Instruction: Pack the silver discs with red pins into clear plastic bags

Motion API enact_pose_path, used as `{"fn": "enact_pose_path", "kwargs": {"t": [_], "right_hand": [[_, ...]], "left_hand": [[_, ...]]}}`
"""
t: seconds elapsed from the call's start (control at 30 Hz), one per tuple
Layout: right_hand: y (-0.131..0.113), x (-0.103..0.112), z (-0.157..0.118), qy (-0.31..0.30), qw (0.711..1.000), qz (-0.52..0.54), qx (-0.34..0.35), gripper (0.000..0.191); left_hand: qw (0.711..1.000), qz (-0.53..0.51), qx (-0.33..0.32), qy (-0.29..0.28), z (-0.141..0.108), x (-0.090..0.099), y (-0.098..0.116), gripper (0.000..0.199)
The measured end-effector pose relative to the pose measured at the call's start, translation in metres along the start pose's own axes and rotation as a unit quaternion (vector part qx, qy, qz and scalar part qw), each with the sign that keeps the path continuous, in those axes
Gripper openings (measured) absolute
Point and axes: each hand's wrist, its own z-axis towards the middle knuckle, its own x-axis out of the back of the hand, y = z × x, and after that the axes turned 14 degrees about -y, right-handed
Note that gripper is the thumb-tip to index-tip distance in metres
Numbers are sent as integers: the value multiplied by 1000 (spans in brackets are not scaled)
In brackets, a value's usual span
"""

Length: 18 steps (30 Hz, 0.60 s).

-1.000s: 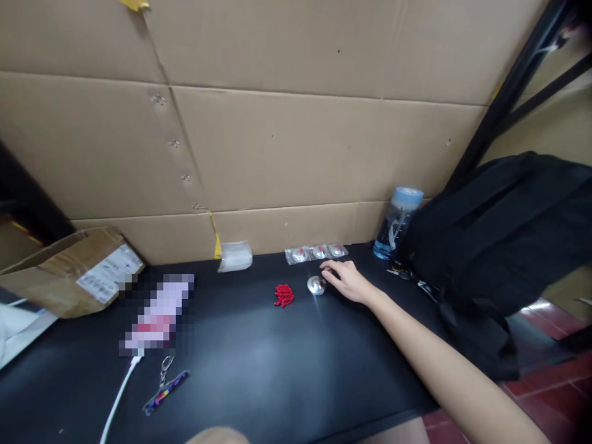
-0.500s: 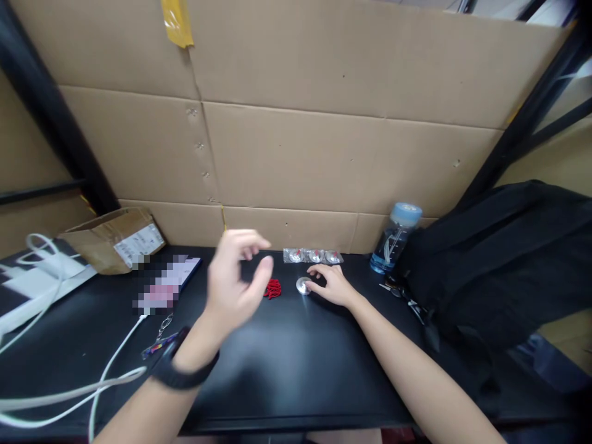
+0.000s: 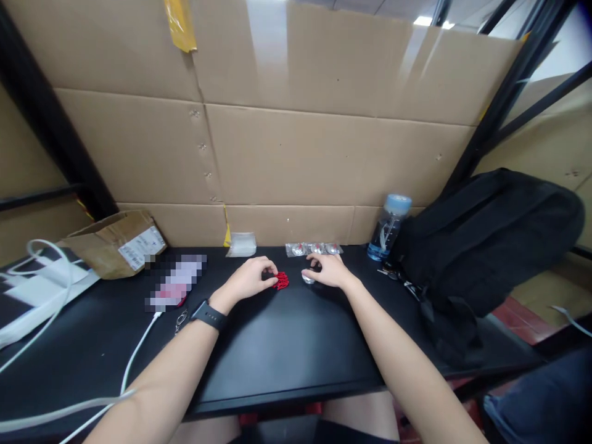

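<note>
A small bundle of red cord [image 3: 281, 281] lies on the black tabletop [image 3: 287, 351]. My left hand [image 3: 252, 277] is at its left side, thumb and fingertips at the cord's edge, with a gap between thumb and fingers. To the right, my right hand [image 3: 327, 269] is curved over a small round silvery object [image 3: 308, 277], its thumb touching the top and its fingers apart. Behind the hands, a row of clear-wrapped silvery discs [image 3: 314, 249] lies near the cardboard wall, and a clear plastic packet [image 3: 242, 245] rests farther left.
A blue-capped bottle [image 3: 389, 228], some keys [image 3: 388, 273] and a black backpack [image 3: 490, 246] stand on the right. On the left are an opened brown package [image 3: 115, 243], a blurred-out phone [image 3: 176, 283], white cables [image 3: 139, 351] and a white power adapter [image 3: 58, 271].
My left hand has come down from above the table to the red cord. My right hand remains at the round silvery object. The view has shifted slightly.
</note>
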Motion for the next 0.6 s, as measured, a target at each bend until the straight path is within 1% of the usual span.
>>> {"fn": "enact_pose_path", "kwargs": {"t": [0.07,0.13,0.23,0.33,0.4,0.6], "right_hand": [[1,-4,-3,13,1000,-5,16,44],[6,-7,-7,11,999,3,36,44],[13,-10,-10,-3,996,50,68,46],[17,-12,-9,-12,991,88,96,44],[17,-13,-8,-9,991,88,101,42],[11,-15,-9,3,993,73,88,40]], "left_hand": [[999,28,-1,-24,-2,0,3,18],[998,61,1,-33,-3,-2,6,16],[995,92,11,-22,-4,-7,12,12],[994,104,15,-13,-4,-11,17,12],[992,121,20,-12,-4,-13,20,12],[988,148,30,-14,-5,-19,21,8]]}}
